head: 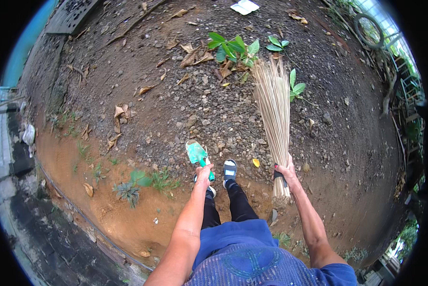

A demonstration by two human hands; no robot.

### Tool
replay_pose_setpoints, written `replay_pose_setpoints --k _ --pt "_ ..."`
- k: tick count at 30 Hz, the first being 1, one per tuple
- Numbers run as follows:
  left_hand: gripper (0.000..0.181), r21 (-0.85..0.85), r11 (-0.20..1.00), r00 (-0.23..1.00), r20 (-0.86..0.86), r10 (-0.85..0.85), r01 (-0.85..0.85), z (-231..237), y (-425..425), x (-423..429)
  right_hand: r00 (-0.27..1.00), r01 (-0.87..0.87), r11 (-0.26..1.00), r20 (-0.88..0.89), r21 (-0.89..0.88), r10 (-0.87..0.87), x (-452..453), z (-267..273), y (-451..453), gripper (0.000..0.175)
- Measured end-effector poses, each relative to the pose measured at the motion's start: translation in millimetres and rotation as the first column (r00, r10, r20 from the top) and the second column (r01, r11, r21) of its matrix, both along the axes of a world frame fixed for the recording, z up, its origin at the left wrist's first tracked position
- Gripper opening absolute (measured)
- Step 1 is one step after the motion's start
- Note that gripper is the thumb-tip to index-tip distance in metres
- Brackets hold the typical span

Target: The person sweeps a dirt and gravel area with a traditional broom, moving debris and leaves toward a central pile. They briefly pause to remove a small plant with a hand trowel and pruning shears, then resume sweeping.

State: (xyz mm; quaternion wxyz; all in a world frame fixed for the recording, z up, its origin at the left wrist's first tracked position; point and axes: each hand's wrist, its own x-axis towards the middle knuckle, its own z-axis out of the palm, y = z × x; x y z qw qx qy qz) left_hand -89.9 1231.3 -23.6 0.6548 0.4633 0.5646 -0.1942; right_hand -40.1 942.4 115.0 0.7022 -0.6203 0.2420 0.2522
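My left hand (204, 173) is closed around the green handle of a hand trowel (196, 151), whose worn, dirt-marked blade points forward above my left foot. A thin pale tool part shows beside the trowel; what it is I cannot tell. My right hand (287, 173) grips a stick broom (274, 111) of pale, thin ribs at its dark binding, with the bristles fanned out away from me. The broom tips reach a green leafy sprig (235, 47) and dry brown leaves (196, 56) on the gravelly soil.
Dry leaves (120, 116) and small weeds (128, 187) dot the ground. A hose or cable (81, 214) runs along the paving at left. A white foam container (245, 6) lies far ahead, a board (71, 16) at upper left, and a tyre (369, 31) at upper right.
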Motion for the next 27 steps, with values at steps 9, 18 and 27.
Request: replay_pose_setpoints --k 9,18,27 --pt "0.009 -0.027 0.988 0.987 -0.042 -0.155 0.153 3.9 -19.9 15.1 0.897 -0.084 0.962 -0.4 0.259 0.186 9.2 -12.4 -28.3 0.039" --pt "0.013 0.057 0.958 0.959 -0.053 -0.279 0.282 16.7 -30.9 31.5 0.996 -0.019 0.99 0.081 -0.141 0.031 14.4 -9.6 -38.1 0.063" --pt "0.011 -0.019 0.876 0.876 -0.007 -0.483 0.483 9.8 -81.2 40.2 0.842 0.04 0.976 -0.534 0.215 0.084 -122.9 88.3 -118.2 0.044"
